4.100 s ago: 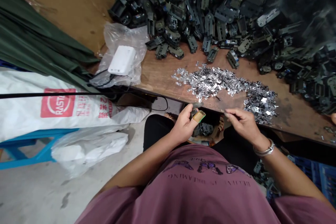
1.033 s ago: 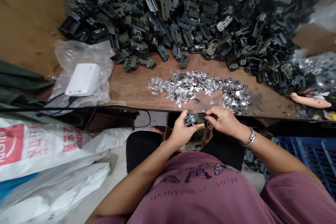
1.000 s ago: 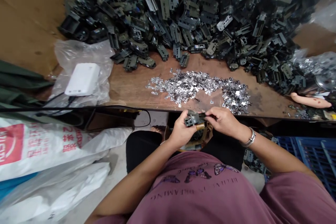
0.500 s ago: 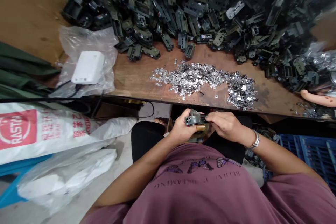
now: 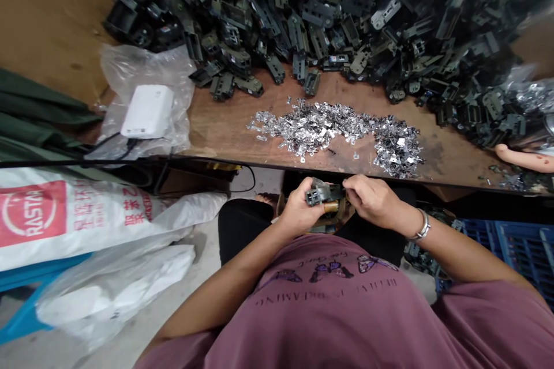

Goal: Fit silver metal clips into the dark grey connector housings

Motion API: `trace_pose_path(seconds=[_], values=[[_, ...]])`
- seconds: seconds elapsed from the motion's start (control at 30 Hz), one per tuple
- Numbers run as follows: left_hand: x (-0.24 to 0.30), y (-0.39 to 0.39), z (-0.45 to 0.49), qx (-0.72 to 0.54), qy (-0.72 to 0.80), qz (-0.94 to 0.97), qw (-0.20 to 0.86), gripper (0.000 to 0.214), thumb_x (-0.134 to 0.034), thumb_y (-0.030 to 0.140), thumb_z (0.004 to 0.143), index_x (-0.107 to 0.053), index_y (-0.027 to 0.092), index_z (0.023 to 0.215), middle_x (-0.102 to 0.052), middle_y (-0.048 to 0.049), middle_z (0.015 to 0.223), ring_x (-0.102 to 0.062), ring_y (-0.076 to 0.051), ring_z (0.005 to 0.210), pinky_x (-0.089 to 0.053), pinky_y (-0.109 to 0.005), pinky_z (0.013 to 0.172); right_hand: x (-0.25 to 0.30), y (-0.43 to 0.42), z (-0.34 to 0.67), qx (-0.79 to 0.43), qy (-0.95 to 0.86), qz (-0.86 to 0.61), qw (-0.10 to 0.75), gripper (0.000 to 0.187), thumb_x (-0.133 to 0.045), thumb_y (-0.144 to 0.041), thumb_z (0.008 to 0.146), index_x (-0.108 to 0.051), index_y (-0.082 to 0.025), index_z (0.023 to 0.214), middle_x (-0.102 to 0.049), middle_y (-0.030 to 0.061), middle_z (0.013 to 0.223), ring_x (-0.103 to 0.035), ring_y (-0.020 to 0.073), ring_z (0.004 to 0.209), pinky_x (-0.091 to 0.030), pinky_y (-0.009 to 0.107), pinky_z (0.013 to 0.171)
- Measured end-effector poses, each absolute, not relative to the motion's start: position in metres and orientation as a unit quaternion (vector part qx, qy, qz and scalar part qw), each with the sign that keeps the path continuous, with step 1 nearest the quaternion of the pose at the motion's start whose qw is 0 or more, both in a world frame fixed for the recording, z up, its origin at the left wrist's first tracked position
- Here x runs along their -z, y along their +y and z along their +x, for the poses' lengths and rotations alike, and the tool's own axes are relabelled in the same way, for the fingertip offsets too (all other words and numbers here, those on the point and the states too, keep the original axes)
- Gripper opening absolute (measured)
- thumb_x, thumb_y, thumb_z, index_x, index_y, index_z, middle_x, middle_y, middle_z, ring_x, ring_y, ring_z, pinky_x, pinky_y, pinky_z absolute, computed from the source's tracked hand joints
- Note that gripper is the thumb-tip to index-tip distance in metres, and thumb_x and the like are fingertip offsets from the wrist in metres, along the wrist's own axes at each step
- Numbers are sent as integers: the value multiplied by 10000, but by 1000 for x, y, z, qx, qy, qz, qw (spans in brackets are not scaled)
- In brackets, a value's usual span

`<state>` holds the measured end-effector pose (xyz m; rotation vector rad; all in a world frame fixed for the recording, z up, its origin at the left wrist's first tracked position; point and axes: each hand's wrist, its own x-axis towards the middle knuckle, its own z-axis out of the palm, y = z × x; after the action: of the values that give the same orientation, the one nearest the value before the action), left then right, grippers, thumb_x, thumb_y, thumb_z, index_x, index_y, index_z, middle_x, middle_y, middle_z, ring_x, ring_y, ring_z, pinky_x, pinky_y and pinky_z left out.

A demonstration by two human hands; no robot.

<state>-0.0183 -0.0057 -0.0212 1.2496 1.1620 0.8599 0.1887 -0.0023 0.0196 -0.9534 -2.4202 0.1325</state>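
Low in front of the table edge, my left hand (image 5: 299, 211) is closed around a dark grey-green plastic housing (image 5: 318, 192). A tan-brown band or wrap (image 5: 331, 206) shows at the thumb's end. Just right of the housing, my right hand (image 5: 371, 199) is closed, thumb and fingertips pinched together at its right end. What sits between those fingertips is too small and covered to make out. On the table beyond both hands lies a pile of small shiny metal pieces (image 5: 318, 127).
A large heap of similar dark plastic housings (image 5: 298, 17) covers the table's back. To the left, a white box-shaped device (image 5: 148, 111) with a cable rests on clear plastic. A printed white sack (image 5: 99, 213) stands lower left, and blue crates (image 5: 506, 248) lower right.
My right hand has shifted slightly right and up, from over the housing's right end to its very tip. The left hand keeps its hold with little movement.
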Motion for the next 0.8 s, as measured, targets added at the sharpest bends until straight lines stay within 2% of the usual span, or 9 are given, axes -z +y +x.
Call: trace_pose_path(seconds=[0.13,0.3,0.5,0.7,0.8], values=[[17,-9,-18,-356,470,565,578,379,-814,290,629,-626,195,945,-721,-44,941,-652,-173,824,-503,-292,772,-12,-11,179,-69,-906,-338,247,219,-398,-53,913,-525,-156,1060,-656,80,834,-626,171,684,-517,281,568],[20,-12,-26,-329,470,567,591,397,-816,305,633,-637,193,970,-724,-35,904,-649,-157,783,-510,-279,740,-4,-21,178,-135,-863,-372,315,138,-480,-122,957,-565,-188,1043,-686,29,783,-650,130,631,-520,231,561],[16,-13,-34,-330,488,552,591,400,-829,310,613,-630,187,938,-725,-21,871,-650,-142,738,-516,-259,703,-10,-24,183,-119,-846,-389,345,168,-560,-173,950,-581,-220,1110,-739,50,931,-715,156,752,-578,260,649],[9,-16,-31,-330,469,588,570,366,-807,275,633,-638,191,947,-736,-31,910,-656,-141,756,-527,-252,703,-3,-23,173,-144,-858,-359,337,194,-494,-110,954,-565,-191,1116,-737,57,883,-706,147,705,-556,248,615],[13,-18,-32,-323,477,592,564,337,-803,256,626,-627,187,904,-728,-22,852,-649,-136,720,-524,-245,674,0,-24,173,-188,-850,-360,335,208,-498,-117,953,-564,-195,1133,-741,57,904,-704,139,697,-556,239,609]])
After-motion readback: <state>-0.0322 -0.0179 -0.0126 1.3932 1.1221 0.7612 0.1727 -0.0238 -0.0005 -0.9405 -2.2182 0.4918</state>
